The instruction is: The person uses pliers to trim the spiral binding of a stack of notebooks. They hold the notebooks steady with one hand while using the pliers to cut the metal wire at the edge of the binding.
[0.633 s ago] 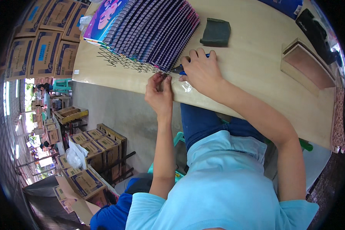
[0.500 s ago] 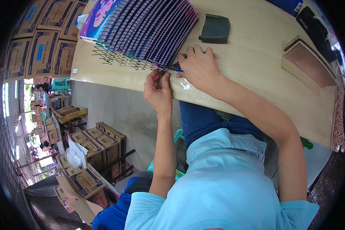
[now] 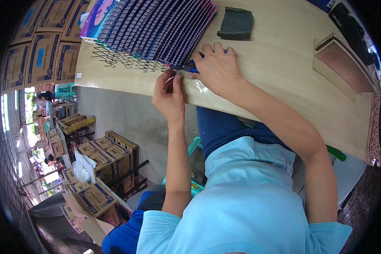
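Observation:
A slanting stack of spiral notebooks (image 3: 156, 34) with dark wire bindings lies at the far left of the table. Loose wire ends (image 3: 127, 60) stick out from the side nearest me. At the stack's near right corner, my left hand (image 3: 170, 99) has thumb and fingertips pinched around the wire ends there; the exact piece between them is hard to see. My right hand (image 3: 219, 70) is curled over a blue-handled cutting tool, like pliers (image 3: 193, 70), whose dark jaws point at that same corner. Part of the tool is hidden under my palm.
A dark grey-green curled piece (image 3: 236, 24) lies beyond my right hand. At the right stand a wooden block (image 3: 345, 63) and a black case (image 3: 347, 31). Cardboard boxes (image 3: 44, 59) are piled at the left. Another person's blue sleeve (image 3: 125, 233) shows at lower left.
The view has shifted slightly, so stack and hands sit a little higher and further left. Both hands keep their grips at the same corner of the stack.

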Tool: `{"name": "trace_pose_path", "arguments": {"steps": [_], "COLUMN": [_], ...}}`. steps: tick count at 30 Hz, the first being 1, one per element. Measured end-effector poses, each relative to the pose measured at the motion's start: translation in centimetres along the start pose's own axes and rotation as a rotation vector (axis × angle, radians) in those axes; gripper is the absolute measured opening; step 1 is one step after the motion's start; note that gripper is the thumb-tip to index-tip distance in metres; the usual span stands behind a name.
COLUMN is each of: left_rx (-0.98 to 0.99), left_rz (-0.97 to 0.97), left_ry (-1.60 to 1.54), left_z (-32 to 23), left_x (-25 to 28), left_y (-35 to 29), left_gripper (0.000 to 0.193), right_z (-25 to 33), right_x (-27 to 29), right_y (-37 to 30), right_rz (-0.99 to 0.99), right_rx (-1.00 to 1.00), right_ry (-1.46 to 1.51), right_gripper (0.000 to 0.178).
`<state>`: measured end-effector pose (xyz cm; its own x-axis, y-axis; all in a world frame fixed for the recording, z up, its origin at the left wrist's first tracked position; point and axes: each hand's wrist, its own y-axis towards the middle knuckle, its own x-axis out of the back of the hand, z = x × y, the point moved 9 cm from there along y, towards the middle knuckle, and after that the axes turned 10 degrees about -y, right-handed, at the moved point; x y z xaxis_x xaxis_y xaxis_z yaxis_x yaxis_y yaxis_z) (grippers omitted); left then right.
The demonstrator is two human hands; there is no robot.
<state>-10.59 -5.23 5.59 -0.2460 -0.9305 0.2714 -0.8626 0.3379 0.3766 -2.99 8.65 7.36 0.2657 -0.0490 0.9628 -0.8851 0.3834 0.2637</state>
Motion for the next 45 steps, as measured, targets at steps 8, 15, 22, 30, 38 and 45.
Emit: {"name": "trace_pose_path", "arguments": {"steps": [8, 15, 22, 30, 38, 45], "left_rx": [0.056, 0.093, 0.127, 0.147, 0.153, 0.124], "left_rz": [0.019, 0.032, 0.017, -0.007, 0.000, -0.016], "left_ry": [-0.049, -0.249, -0.284, -0.311, -0.322, -0.350], "left_z": [0.7, 0.5, 0.9, 0.9, 0.4, 0.7], "left_x": [-0.2, -0.7, -0.8, -0.9, -1.2, -0.8], "left_y": [0.5, 0.2, 0.4, 0.4, 0.4, 0.5], "left_gripper": [0.018, 0.019, 0.019, 0.018, 0.019, 0.021], "right_z": [-1.2, -1.6, -1.8, -1.9, -1.4, -2.4], "right_x": [-1.4, 0.4, 0.2, 0.5, 0.0, 0.0], "right_y": [0.4, -0.7, -0.7, -0.5, -0.4, -0.3], "right_rz": [0.169, 0.006, 0.001, 0.041, 0.035, 0.120], "right_rx": [-0.013, -0.079, -0.084, -0.083, -0.052, -0.075], "right_ry": [0.080, 0.041, 0.035, 0.062, 0.030, 0.160], "right_gripper": [0.040, 0.041, 0.044, 0.047, 0.044, 0.043]}}
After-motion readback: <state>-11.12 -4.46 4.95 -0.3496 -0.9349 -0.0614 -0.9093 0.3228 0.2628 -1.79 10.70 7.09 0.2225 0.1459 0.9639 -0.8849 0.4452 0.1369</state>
